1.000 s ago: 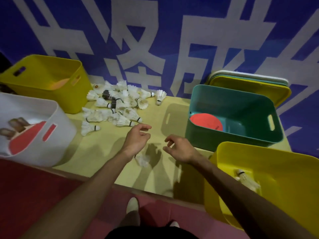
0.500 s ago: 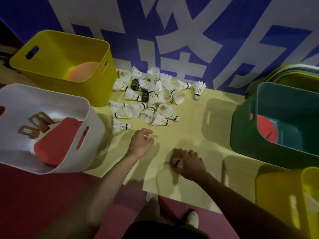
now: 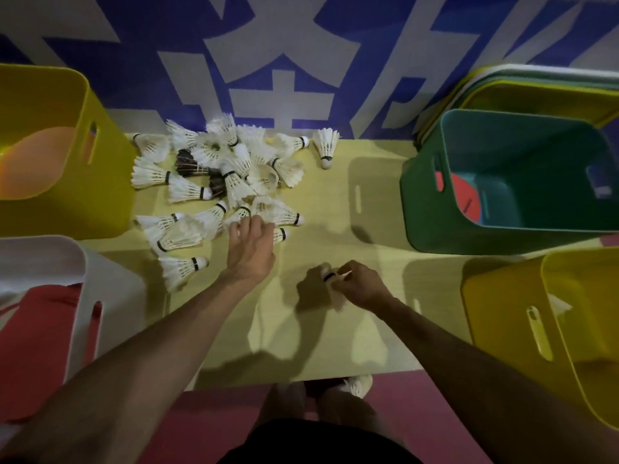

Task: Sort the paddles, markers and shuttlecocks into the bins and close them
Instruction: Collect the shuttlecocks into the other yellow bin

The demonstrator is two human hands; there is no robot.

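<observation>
While the person stands at the near edge of the desk (image 3: 335, 336), two bins frame the action. A white bin (image 3: 83, 272) sits near left with a red paddle (image 3: 40, 336) inside. The near yellow bin (image 3: 495, 316) sits on the right, one white shuttlecock (image 3: 558, 304) showing in it.

Right hand (image 3: 363, 288) is low over the desk between them, grip clamped on a single held shuttlecock (image 3: 330, 277), its black-banded cork end poking out to the left. Left hand (image 3: 251, 251) is a little farther out, fingers down on the near edge of the shuttlecock pile (image 3: 221, 169). Whether that grip has closed on one cannot be told.

The pile sprawls across the far left of the desk, mostly white with a couple of dark ones mixed in. One lone shuttlecock (image 3: 325, 145) lies apart on its right.

Far left is the far yellow bin (image 3: 107, 202) with something orange (image 3: 37, 162) inside. Far right, a green bin (image 3: 432, 209) holds a second red paddle (image 3: 464, 200), with lids (image 3: 522, 83) stacked behind it against the blue-and-white wall (image 3: 335, 45).
</observation>
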